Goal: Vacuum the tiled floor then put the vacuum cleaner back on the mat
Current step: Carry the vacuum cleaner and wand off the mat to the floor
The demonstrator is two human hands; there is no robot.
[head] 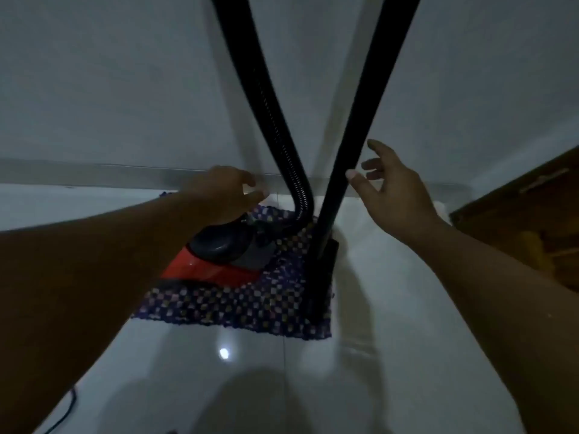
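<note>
- The vacuum cleaner [216,255], red body with a dark top, sat on the checkered mat [238,305], right under our left hand [224,191] and below-left of our right hand [394,189].
- Our left hand hung over the top of the body, fingers curled loosely; we couldn't tell whether it touched or gripped anything there, blur and dim light.
- Our right hand was open, fingers spread, thumb tip at the edge of the rigid tube [360,120], nothing closed around it.
- The tube stood upright just left of our right hand, its floor head [324,261] planted on the mat's right edge.
- The ribbed hose [269,98] ran up between our hands, then bent down into the body near our left fingers.
- The tiled floor [391,339] lay around the mat, glossy, below both forearms; a thin dark cable [70,402] lay under our left arm.
- Task looked nearly done to us: machine and head both on the mat.
- Handling guess: body heavy-ish and hard plastic, best lifted by the top handle under our left hand; it may slide on glossy tile.
- Tube stiff and light, good to grip mid-length; left alone it could tip.
- Hose soft and springy, poor for lifting, it would pull the body around.
</note>
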